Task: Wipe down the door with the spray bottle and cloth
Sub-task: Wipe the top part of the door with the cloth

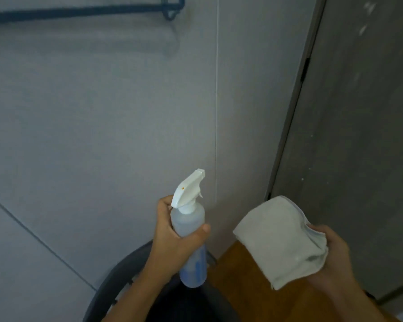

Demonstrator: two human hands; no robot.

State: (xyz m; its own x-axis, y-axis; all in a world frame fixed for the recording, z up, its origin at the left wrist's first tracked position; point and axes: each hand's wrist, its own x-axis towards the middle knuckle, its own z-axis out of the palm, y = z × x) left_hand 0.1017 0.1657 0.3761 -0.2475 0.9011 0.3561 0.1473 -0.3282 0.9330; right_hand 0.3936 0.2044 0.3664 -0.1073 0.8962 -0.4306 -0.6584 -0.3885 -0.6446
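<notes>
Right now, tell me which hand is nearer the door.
Right. The right hand, gripping the folded cloth, sits just in front of the grey door at the frame's right. The left hand, gripping the spray bottle, is further left, facing the wall.

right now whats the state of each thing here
spray bottle: upright, gripped by the left hand, nozzle toward the wall
cloth: folded, held in the right hand
door: closed, light specks on it
wall rail: nothing hanging on it
</notes>
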